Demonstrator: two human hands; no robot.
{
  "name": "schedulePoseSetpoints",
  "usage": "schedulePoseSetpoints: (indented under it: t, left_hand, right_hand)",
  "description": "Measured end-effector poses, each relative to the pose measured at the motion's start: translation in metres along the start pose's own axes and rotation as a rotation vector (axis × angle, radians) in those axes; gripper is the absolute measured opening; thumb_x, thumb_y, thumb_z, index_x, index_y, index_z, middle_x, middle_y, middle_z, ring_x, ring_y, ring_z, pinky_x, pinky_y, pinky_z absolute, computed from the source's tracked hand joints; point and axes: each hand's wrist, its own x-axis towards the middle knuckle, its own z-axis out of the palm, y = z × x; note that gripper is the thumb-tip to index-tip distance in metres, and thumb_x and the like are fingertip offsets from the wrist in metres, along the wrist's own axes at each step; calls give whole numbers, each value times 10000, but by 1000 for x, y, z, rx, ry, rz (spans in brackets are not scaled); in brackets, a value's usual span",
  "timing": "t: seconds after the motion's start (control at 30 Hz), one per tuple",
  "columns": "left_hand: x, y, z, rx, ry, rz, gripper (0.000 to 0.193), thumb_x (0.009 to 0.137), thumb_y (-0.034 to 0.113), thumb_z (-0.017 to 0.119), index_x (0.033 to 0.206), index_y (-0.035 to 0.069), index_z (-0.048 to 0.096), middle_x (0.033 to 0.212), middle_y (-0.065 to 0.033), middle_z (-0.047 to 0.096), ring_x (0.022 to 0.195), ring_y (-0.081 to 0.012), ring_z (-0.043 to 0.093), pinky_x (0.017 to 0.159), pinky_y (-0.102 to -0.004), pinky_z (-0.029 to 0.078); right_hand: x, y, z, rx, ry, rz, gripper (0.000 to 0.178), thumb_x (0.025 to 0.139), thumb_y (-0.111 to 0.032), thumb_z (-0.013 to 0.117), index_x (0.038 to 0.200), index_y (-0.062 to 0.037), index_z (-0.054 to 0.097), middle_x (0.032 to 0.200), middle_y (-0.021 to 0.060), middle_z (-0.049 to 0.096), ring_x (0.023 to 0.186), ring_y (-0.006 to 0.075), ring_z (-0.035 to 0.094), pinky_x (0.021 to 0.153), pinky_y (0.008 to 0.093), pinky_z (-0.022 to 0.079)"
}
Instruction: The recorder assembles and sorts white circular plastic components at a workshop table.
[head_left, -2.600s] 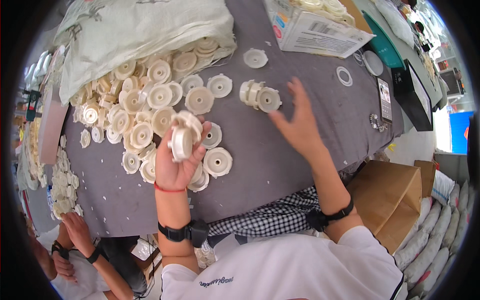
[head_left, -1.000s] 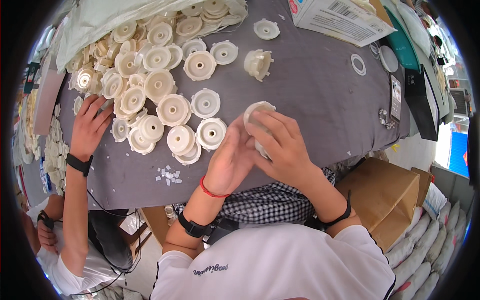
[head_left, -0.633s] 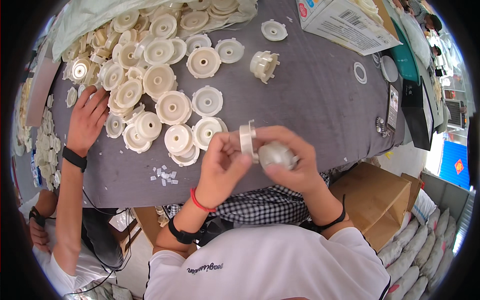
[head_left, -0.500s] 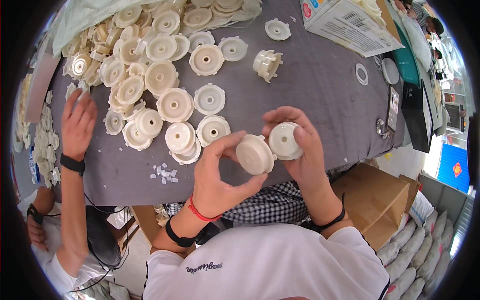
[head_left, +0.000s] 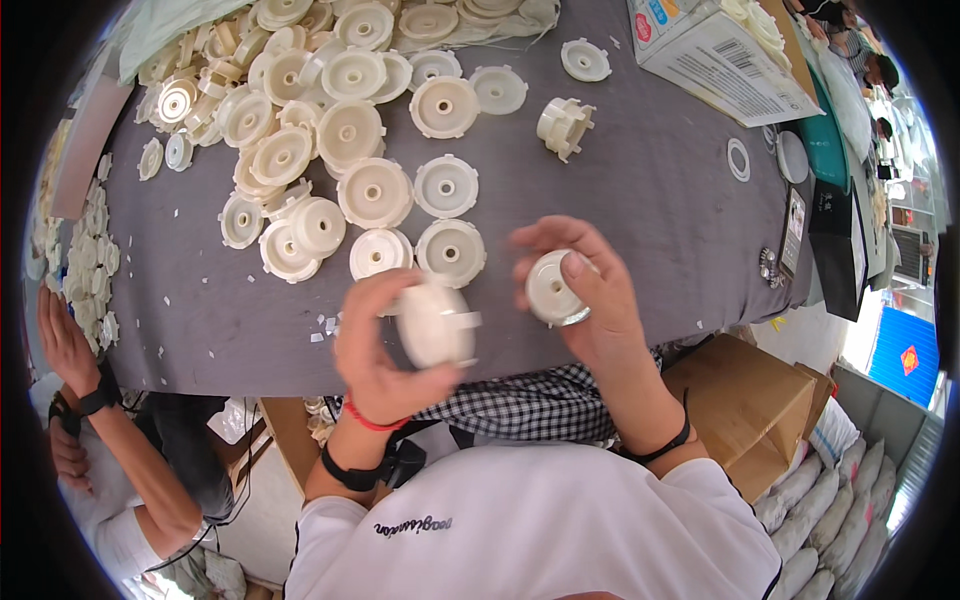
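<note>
The left hand [head_left: 375, 350] is gripping a blurred cap [head_left: 432, 325], the right hand [head_left: 605, 300] is holding a smaller cap [head_left: 553, 288], apart over the table [head_left: 660, 220] — only two being handled, while a big heap [head_left: 350, 135] is lying beyond.

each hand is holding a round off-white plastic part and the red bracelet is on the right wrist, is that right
Not quite: in the head view, the red bracelet is on the wrist of the left hand, not the right hand. The rest stands: one round off-white plastic part is in the left hand and another in the right.
</note>
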Motion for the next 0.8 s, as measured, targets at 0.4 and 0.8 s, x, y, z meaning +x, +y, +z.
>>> schedulePoseSetpoints:
  t: [0.4,0.8]
  left_hand:
    - [-11,-17,-16,-277,377,-301,712,833,597,460,1164,-33,437,1108,-141,536,905,-181,544,806,-330,434]
    - [10,8,19,-761,-196,-479,725,819,266,655,1373,35,248,1269,-122,430,1151,-208,450,968,-348,382]
  right_hand:
    - [39,18,44,-1779,-301,-627,512,625,-158,767,1069,-39,540,1047,132,549,941,277,544,782,355,459]
    - [17,24,10,-1001,-242,-638,605,623,-170,817,1136,-47,519,1153,122,507,1009,248,531,818,338,464]
